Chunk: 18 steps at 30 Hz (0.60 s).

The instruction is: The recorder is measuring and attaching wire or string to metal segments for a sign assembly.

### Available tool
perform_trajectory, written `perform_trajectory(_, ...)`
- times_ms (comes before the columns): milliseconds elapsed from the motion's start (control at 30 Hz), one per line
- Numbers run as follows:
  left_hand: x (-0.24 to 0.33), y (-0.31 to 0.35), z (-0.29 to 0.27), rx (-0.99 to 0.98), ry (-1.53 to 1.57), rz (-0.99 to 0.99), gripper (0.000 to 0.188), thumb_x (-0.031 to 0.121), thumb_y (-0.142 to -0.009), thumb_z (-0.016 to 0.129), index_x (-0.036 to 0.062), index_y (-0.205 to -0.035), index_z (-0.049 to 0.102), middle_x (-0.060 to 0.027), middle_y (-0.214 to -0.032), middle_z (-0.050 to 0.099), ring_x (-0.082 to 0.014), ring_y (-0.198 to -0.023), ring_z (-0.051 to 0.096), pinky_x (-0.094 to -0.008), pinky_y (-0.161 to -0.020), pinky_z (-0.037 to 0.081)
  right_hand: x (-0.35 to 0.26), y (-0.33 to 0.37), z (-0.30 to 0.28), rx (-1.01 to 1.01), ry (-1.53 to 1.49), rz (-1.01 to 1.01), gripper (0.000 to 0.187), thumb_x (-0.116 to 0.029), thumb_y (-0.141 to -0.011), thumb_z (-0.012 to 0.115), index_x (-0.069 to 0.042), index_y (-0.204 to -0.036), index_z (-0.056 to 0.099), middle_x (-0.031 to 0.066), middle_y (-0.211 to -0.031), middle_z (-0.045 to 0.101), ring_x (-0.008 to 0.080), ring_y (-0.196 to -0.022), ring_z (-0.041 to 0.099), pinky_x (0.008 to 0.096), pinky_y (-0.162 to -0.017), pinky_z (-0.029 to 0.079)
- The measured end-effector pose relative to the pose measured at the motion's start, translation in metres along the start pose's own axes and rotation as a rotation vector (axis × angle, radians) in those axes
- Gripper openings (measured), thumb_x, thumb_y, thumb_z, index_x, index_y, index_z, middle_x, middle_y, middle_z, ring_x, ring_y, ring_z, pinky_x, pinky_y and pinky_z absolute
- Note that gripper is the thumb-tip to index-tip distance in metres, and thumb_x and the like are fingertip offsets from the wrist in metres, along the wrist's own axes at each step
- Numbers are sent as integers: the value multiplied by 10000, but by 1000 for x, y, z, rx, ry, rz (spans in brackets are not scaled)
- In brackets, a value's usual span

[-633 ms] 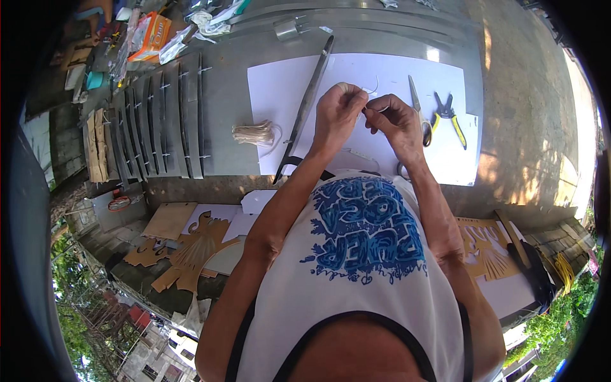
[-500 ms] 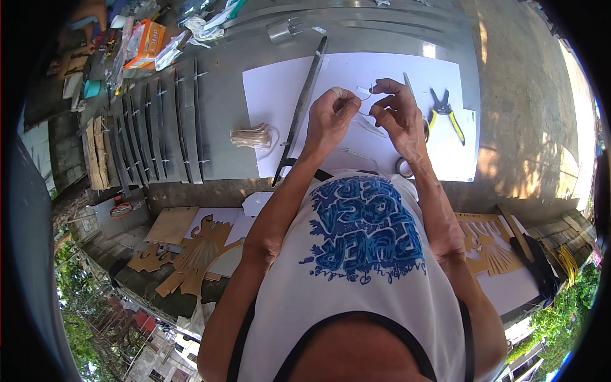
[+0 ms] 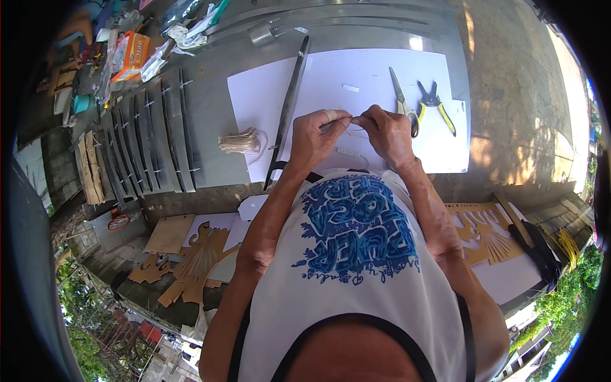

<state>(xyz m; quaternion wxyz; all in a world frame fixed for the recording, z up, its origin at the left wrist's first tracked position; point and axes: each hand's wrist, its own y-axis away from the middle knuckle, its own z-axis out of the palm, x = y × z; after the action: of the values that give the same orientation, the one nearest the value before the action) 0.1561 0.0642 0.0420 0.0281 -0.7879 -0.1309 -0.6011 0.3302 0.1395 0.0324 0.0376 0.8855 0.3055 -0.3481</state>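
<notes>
Close together over a white sheet point(image 3: 331, 63), my left hand point(image 3: 316, 135) and my right hand point(image 3: 389, 134) meet at the fingertips. Both are closed in a pinch on a thin pale wire point(image 3: 360, 132), which loops just below the fingers; its ends are hidden. A pale band wraps one left finger. Scissors point(image 3: 399, 95) lie just beyond my right hand, beside a wire stripper point(image 3: 435, 107) with yellow-and-black handles. Left of my left hand are a long dark strip point(image 3: 293, 95) and a bundle of pale wire point(image 3: 239, 141). A small white strip point(image 3: 347, 153) rests between my forearms.
Several dark curved strips point(image 3: 156, 137) lie side by side on the grey table point(image 3: 210, 114). A metal cup-like part point(image 3: 261, 35) and an orange box point(image 3: 132, 57) are farther back. Cut brown panels point(image 3: 200, 258) lie below the near edge. Part of another person point(image 3: 76, 28) shows at the far left.
My hands have come together, fingertips meeting, where they were apart with a wire loop between them. My right-hand fingers have closed. The scissors show more fully, and the whole view has shifted slightly.
</notes>
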Motion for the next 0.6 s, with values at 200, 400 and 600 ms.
perform_trajectory(200,-6,-5,14,-113,-176,22,132,95,-917,702,-6,-992,741,-97,-841,748,-132,-733,688,-274,-663,537,17,13,-9,-33,-208,292,351,-347,-901,735,-44,-735,676,82,-550,622,207,-472,603,340,-511,486)
perform_trajectory(400,-11,-14,10,-107,16,-76,93,84,-907,692,16,-967,714,-86,-777,718,-158,-622,641,-286,-608,516,128,39,-33,198,607,421,327,-328,-900,707,-82,-1104,639,145,-1154,621,364,-1074,567,489,-855,464)
perform_trajectory(600,-18,-20,4,0,-81,187,157,140,-926,710,11,-1013,726,-53,-760,707,-76,-578,579,-246,-523,456,146,55,-18,119,533,552,523,-461,-908,662,-40,-1204,562,216,-1236,553,411,-1171,501,572,-872,467)
